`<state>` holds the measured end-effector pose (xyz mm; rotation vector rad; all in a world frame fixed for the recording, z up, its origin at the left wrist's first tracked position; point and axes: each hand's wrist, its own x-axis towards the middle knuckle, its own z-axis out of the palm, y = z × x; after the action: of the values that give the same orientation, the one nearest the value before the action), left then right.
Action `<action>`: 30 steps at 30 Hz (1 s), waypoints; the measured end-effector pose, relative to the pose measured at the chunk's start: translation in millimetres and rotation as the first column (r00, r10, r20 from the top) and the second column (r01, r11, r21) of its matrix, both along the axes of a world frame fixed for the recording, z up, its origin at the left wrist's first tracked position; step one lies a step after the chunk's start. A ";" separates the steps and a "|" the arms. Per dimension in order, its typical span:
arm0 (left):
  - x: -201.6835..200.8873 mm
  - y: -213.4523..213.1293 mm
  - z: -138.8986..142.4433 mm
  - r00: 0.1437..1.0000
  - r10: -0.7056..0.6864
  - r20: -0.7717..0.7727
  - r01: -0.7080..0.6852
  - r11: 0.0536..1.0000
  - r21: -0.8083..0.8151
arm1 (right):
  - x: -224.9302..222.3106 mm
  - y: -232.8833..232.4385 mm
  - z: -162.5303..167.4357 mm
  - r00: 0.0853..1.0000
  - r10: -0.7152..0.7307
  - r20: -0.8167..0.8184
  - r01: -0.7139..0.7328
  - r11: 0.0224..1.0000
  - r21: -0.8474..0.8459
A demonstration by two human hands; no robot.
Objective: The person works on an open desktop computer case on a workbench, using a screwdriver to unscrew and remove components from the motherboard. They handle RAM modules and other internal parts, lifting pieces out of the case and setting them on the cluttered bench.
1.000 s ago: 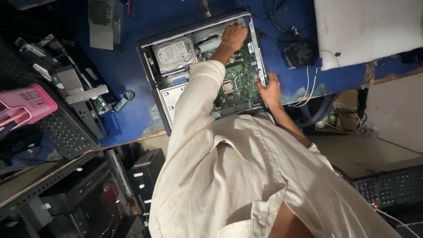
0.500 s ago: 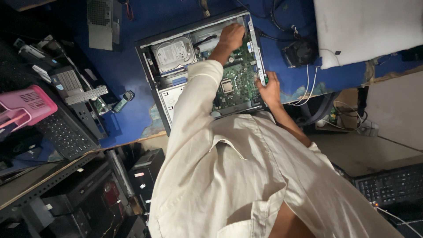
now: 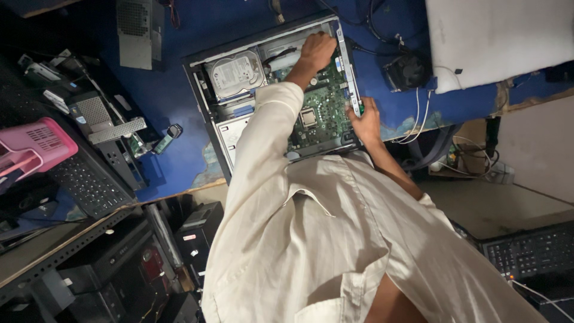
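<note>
An open desktop computer case (image 3: 200, 81) lies flat on a blue table (image 3: 173, 149). Inside it are a green motherboard (image 3: 323, 113) and a silver hard drive (image 3: 236, 72). My left hand (image 3: 317, 51), on a cream-sleeved arm, reaches into the far end of the case next to a silver part (image 3: 281, 60). Its fingers curl down, and what they touch is hidden. My right hand (image 3: 366, 121) grips the case's right side wall, near the motherboard's edge.
A black fan (image 3: 406, 70) with wires and a white board (image 3: 496, 36) lie right of the case. To the left are a pink basket (image 3: 33, 149), a black keyboard (image 3: 89, 185) and loose metal parts (image 3: 116, 128). Another keyboard (image 3: 529, 251) sits at lower right. Computer towers (image 3: 197, 230) stand under the table.
</note>
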<state>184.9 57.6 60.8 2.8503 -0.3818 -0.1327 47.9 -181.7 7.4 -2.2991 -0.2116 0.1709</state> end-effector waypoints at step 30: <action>-7.7 -4.2 -9.3 0.995 0.061 0.078 -0.060 0.998 -0.015 | 1.7 -2.9 -11.5 0.999 0.011 0.032 -0.009 0.999 -0.039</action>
<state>177.1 53.4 51.5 2.8573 -0.3104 -0.0071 49.5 -184.6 -4.0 -2.3411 -0.2381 0.1443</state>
